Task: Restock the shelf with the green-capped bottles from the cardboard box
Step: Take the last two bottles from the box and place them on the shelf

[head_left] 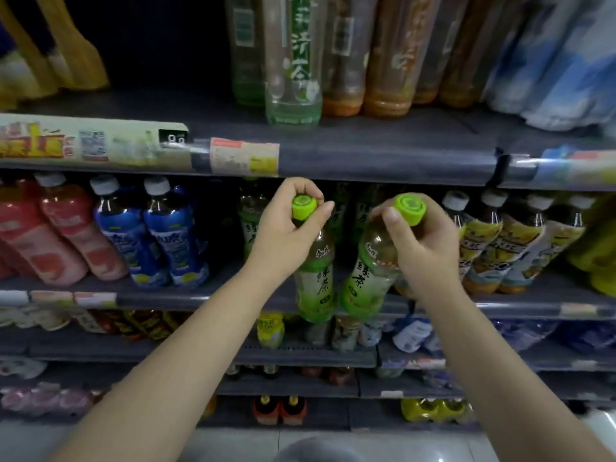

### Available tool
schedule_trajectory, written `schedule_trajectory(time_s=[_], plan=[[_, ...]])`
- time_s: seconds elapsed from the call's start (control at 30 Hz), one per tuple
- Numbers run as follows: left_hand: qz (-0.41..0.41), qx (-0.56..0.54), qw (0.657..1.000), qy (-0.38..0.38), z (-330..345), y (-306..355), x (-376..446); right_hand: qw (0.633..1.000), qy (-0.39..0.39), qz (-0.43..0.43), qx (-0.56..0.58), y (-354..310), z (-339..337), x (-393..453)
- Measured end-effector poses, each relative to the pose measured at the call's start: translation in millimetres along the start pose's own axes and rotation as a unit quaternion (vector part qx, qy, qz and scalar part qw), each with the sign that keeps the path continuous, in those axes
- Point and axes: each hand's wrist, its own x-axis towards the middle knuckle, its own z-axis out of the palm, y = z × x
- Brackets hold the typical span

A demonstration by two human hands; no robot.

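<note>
left fingers (301, 190) and thumb curled round the neck just under a green cap (304, 205), clamped on the left bottle (315, 278). right fingers (395, 225) curled round the neck under the other green cap (410, 208), clamped on the right bottle (368, 281). left hand (283, 235) and right hand (423, 251) are near each other, one bottle each, bottles hanging side by side and just about touching low down.

both bottles sit at the front edge of the middle shelf (200, 296), bases at or just past the lip; can't tell if they rest on the board or are carried. behind them, in the gap under the upper shelf edge (383, 161), more green tea bottles (248, 221) stand further back, dim. blue bottles (153, 235) fill the row toward the left end, yellow-label bottles (490, 248) the row toward the right end.

progress: some green tea stock is already on the shelf at the back of this lane, front slots look open. these two are about to go in, not yet released. cardboard box not in view, so can't tell how many are left. judged mid-task: push both back into the lane, let go, return to the box.

lower shelves (300, 355) hold mixed drinks, too blurred to name.
</note>
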Motion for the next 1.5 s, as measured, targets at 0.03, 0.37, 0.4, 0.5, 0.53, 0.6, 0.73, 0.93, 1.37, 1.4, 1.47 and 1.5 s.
schedule_trajectory(time_s=[0.03, 0.37, 0.4, 0.5, 0.53, 0.6, 0.73, 0.93, 1.37, 1.4, 1.47, 1.5], plan=[[0.009, 0.013, 1.0, -0.006, 7, -3, 3, 1.0, -0.005, 0.001, -0.004, 7, -1, 7], [0.059, 0.104, 0.993, -0.01, 43, -25, 33, 1.0, -0.021, 0.008, 0.004, 51, -4, 33], [0.058, 0.108, 0.992, -0.015, 45, -27, 36, 1.0, -0.02, 0.005, -0.001, 53, -3, 35], [0.045, 0.102, 0.993, -0.035, 49, -31, 46, 0.999, -0.038, 0.02, -0.029, 62, -2, 37], [0.038, 0.096, 0.994, -0.041, 50, -30, 49, 0.998, -0.039, 0.028, -0.034, 64, -2, 37], [0.017, 0.094, 0.994, -0.049, 52, -29, 55, 0.998, -0.032, 0.043, -0.043, 69, -2, 39], [-0.083, 0.112, 0.988, -0.072, 53, -33, 68, 0.996, -0.029, 0.063, -0.052, 69, -1, 47], [-0.098, 0.175, 0.971, -0.129, 55, -35, 71, 0.996, -0.015, 0.08, -0.046, 68, -1, 50], [-0.087, 0.25, 0.957, -0.12, 52, -30, 68, 0.99, -0.004, 0.11, -0.087, 76, 8, 26], [-0.09, 0.239, 0.96, -0.118, 53, -30, 69, 0.99, -0.001, 0.118, -0.081, 76, 8, 28], [-0.097, 0.229, 0.961, -0.122, 53, -31, 71, 0.99, 0.0, 0.12, -0.076, 76, 8, 33], [-0.098, 0.226, 0.961, -0.125, 52, -32, 72, 0.99, 0.002, 0.117, -0.077, 77, 8, 34]])
